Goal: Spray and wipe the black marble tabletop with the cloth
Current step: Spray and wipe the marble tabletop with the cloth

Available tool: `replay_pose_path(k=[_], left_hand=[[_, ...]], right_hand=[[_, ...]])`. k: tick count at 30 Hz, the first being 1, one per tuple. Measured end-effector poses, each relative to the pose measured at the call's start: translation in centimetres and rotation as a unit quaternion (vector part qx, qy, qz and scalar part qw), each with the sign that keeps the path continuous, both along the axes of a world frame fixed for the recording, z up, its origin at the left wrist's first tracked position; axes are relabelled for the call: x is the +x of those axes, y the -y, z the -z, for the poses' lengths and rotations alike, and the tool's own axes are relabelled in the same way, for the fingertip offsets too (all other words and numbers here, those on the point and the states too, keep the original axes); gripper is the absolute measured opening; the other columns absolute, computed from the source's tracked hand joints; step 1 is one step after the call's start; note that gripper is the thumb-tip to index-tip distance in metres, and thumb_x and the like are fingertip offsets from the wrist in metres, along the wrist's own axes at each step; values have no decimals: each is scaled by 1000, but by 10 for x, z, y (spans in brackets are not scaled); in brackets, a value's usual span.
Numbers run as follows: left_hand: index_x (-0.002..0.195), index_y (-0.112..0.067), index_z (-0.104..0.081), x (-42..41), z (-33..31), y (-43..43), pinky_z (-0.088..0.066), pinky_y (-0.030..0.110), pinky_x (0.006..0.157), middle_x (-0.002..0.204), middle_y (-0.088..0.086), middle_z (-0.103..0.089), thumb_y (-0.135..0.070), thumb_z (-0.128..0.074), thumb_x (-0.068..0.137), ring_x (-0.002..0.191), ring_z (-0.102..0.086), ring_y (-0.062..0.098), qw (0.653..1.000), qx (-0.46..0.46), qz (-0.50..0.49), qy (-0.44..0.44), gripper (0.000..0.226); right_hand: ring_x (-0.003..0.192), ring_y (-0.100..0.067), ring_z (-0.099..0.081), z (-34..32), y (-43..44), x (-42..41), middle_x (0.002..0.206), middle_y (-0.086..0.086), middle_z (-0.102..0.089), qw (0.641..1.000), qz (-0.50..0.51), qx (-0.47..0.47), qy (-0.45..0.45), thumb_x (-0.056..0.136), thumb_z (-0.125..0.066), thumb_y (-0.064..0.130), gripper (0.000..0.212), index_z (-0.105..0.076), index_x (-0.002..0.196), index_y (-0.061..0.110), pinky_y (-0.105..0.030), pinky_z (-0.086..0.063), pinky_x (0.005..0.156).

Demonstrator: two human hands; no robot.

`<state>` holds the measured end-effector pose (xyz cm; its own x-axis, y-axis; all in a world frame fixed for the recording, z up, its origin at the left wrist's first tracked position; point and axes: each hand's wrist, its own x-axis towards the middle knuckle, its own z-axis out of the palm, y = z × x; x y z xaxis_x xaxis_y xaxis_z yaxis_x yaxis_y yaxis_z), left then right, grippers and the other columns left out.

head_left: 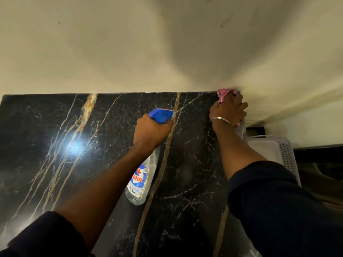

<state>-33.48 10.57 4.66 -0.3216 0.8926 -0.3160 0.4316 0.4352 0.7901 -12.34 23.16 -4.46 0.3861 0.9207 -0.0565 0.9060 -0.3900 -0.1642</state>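
Nearest the camera, two dark sleeves (pixel 274 201) are seen pushed back from the forearms, which are stretched out over the black marble tabletop (pixel 185 210). Below the left hand (pixel 152 132), towards the person, the clear body of the spray bottle (pixel 141 179) is held above the stone, base nearest and blue trigger head (pixel 160 115) just beyond the knuckles. The bottle's neck is gripped by the left hand with the fingers wrapped round it. A bright glare (pixel 74 147) is reflected in the marble well to the left of that hand. To its right and a little farther off, the right hand (pixel 230 112) is seen with a metal bangle (pixel 220 119) at the wrist. Its fingers are curled over the pink checked cloth (pixel 225 94), which is bunched at the tabletop's far right corner, just beyond the fingertips and against the cream wall (pixel 130 43). A white perforated basket (pixel 284 154) is seen beside the right forearm, off the table's edge.
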Motion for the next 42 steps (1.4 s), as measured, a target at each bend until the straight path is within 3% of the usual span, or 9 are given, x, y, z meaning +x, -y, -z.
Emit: replay_pose_path(k=[7,11,15,19,24,29,32,36,42], left_hand=[[92,-18,-60,8,-7,10,-54,27,66,76,3,-64,-30,-68,85,69,-61,13,1000,-2,-14,-9,17],[96,-17,-60,12,-10,17,-51,23,65,76,1,-63,-28,-68,86,68,-60,10,1000,-12,-11,-15,18],[95,-16,-60,13,-12,24,-48,19,62,73,-1,-61,-26,-68,87,64,-58,7,1000,-14,3,-16,15],[98,-15,-61,18,-15,31,-49,20,62,78,2,-64,-26,-68,86,68,-61,9,1000,-21,0,-17,18],[96,-14,-62,26,-24,42,-51,22,62,78,5,-66,-26,-69,85,67,-61,11,999,-17,-19,-22,17],[92,-13,-63,33,-28,54,-47,18,57,76,4,-66,-27,-70,85,62,-58,7,999,-25,-24,-31,17],[90,-18,-61,43,-33,60,-47,19,56,71,0,-63,-28,-70,84,61,-58,7,999,-25,-25,-26,15],[77,-28,-53,55,-40,64,-51,27,58,65,-4,-58,-27,-70,83,58,-57,9,999,-16,-22,-33,19],[88,-23,-57,66,-49,69,-46,20,58,70,-3,-59,-25,-70,85,62,-57,8,1000,-7,4,-2,13]], right_hand=[[123,-40,-39,0,25,-73,140,-14,-40,964,-266,-17,4,86,-57,41,55,-46,135,18,-51,-42,93],[121,-38,-40,-1,12,-50,140,-13,-41,932,-361,-16,23,88,-54,42,54,-46,137,19,-51,-44,92],[119,-44,-41,4,4,12,138,-14,-43,963,-268,4,15,86,-56,37,51,-50,132,18,-51,-43,91],[110,-44,-45,4,-3,68,135,-16,-44,981,-191,9,22,87,-57,32,42,-55,125,14,-47,-45,81],[110,-43,-45,2,4,69,129,-18,-47,995,-104,1,0,89,-55,30,40,-54,124,11,-48,-45,82],[111,-39,-46,-5,53,18,133,-17,-45,981,-189,6,27,86,-55,38,49,-49,130,16,-46,-42,87],[112,-37,-47,-5,91,-29,135,-15,-47,966,-258,-4,-5,83,-60,39,52,-51,130,18,-46,-43,87],[108,-35,-51,-3,116,-40,134,-12,-52,942,-336,-17,19,80,-64,39,54,-55,129,18,-44,-43,84],[116,-39,-44,-2,97,51,138,-13,-44,968,-249,-10,13,87,-57,38,50,-50,133,19,-47,-42,89]])
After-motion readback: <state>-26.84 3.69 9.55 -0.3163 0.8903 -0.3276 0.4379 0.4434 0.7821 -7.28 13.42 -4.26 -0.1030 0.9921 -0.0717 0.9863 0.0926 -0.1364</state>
